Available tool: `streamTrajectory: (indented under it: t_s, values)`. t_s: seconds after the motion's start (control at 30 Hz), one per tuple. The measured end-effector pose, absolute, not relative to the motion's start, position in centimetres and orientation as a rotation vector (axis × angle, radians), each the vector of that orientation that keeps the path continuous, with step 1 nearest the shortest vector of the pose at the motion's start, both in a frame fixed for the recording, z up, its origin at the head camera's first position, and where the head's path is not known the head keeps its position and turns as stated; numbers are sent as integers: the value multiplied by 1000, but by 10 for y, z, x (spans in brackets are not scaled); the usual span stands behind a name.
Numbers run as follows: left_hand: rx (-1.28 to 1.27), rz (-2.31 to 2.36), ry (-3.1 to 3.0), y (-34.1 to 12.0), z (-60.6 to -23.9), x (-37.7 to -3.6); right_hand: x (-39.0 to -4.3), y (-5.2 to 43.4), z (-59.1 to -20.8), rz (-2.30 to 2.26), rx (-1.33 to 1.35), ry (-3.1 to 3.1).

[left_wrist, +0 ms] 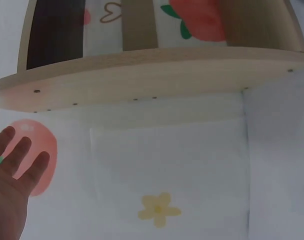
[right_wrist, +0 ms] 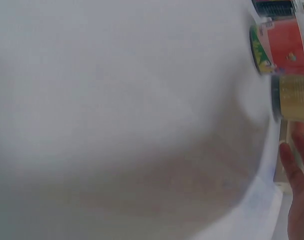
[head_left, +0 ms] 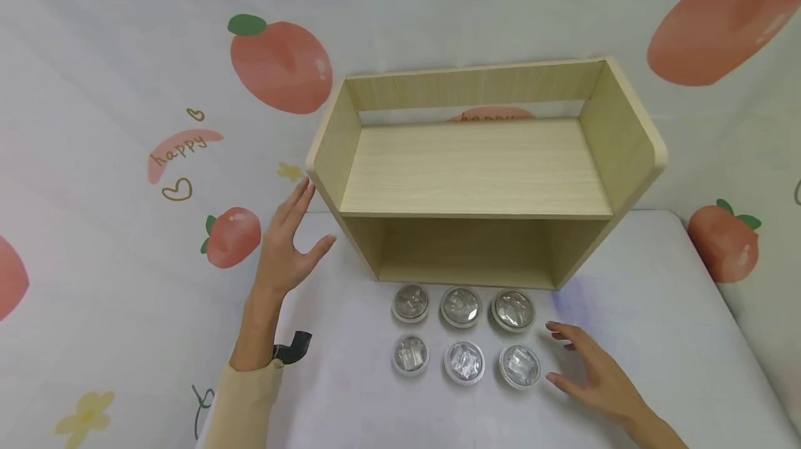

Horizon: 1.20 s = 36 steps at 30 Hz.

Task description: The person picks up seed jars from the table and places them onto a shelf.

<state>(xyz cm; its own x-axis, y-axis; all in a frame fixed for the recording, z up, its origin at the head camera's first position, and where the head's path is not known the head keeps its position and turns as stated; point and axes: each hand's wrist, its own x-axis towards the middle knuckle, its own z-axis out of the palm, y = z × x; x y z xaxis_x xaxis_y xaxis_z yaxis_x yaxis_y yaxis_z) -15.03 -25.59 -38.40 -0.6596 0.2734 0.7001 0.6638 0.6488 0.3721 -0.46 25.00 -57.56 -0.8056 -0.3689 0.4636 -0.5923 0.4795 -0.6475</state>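
Note:
A light wooden two-tier shelf (head_left: pixel 475 171) stands on the white cloth, both levels bare. In front of it several round clear-lidded jars (head_left: pixel 461 306) sit in two rows of three. My left hand (head_left: pixel 289 237) hovers open, fingers straight, just left of the shelf's side panel (left_wrist: pixel 141 80), touching nothing. My right hand (head_left: pixel 588 365) lies low and open beside the front right jar (head_left: pixel 520 366), holding nothing. In the right wrist view my right fingers (right_wrist: pixel 299 195) show at the edge below two jars (right_wrist: pixel 287 65) seen side on.
The white cloth (head_left: pixel 350 393) covers the table, and the table edge drops off to the left. A backdrop (head_left: pixel 281 67) printed with peaches hangs behind. A black strap piece (head_left: pixel 293 346) sits at my left wrist.

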Motion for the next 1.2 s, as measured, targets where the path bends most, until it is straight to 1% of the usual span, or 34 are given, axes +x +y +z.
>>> streamTrajectory:
  t_s: [0.3,0.47,0.7,0.87,1.03,1.2]
  values:
    - [-738,-866,-2200,-250,-368,-159,3,238,-581,1406,894,-2394]
    - [-796,-948,-2138,-242,-357,-164,6,233,-587,1486,916,-2350]
    - [-866,-1124,-2038,-220,-329,-154,6,219,-588,1530,952,-2344]
    - [-868,-1161,-2027,-210,-314,-150,8,213,-591,1495,884,-2442]
    - [-854,-1233,-2013,-206,-310,-152,10,210,-591,1537,809,-2519]
    - [-849,-1330,-2037,-204,-309,-156,10,208,-587,1563,789,-2542]
